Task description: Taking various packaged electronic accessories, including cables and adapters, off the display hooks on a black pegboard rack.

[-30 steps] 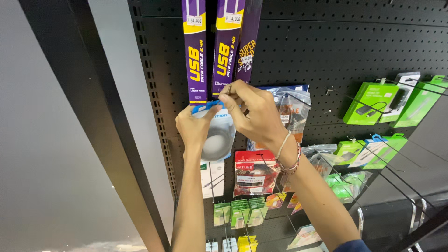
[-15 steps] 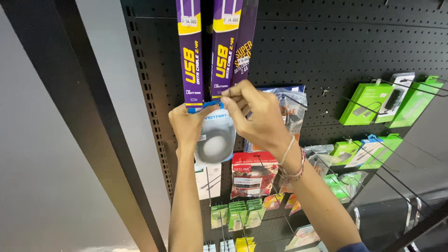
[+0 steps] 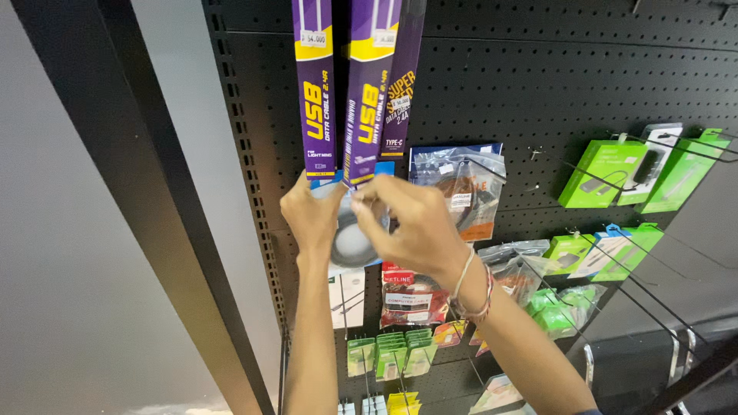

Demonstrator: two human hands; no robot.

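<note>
I have my left hand (image 3: 311,215) and my right hand (image 3: 411,227) raised together against the black pegboard (image 3: 538,84), both closed on the same clear packet with a coiled cable (image 3: 352,238). My left fingers pinch its left edge near the top; my right fingers curl over its right side and hide much of it. Beaded bracelets (image 3: 473,288) sit on my right wrist.

The packet sits near the pegboard's left edge, directly under the lower ends of three long purple and yellow cable boxes (image 3: 346,92) hanging from the top. Just right of my right hand hangs a clear bag with a dark cable (image 3: 461,188). Below my hands is a red packet (image 3: 411,296), with small green packets (image 3: 388,350) lower still. Toward the right edge, green boxes (image 3: 615,173) hang on hooks.
</note>
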